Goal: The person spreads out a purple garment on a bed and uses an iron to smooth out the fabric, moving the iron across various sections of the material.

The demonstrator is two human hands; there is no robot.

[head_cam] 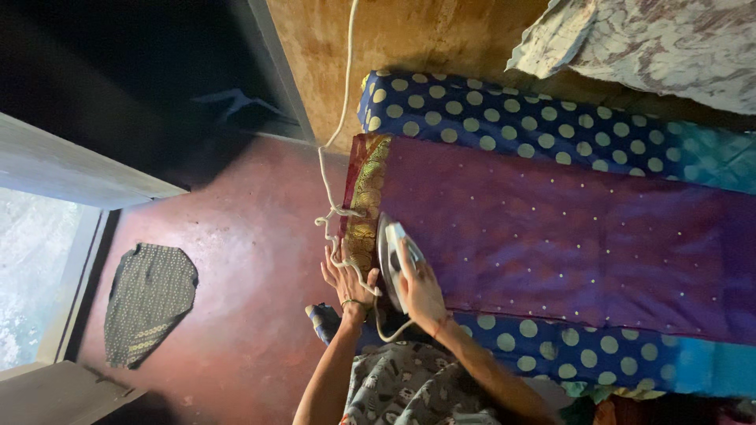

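My right hand (421, 290) grips the handle of a silver and white clothes iron (390, 248), which rests on the near end of a long purple cloth (567, 236) with small gold dots. My left hand (345, 277) lies flat with spread fingers on the cloth's gold patterned border (366, 189), right beside the iron. The iron's white cord (335, 142) loops past my left hand and runs up out of view. The purple cloth lies spread over a blue sheet with pale polka dots (504, 118).
A red-brown floor (252, 260) stretches to the left, with a dark patterned mat (150, 303) near a bright doorway (31, 275). A crumpled grey printed cloth (654, 43) lies at the top right. My patterned garment (409, 386) shows at the bottom.
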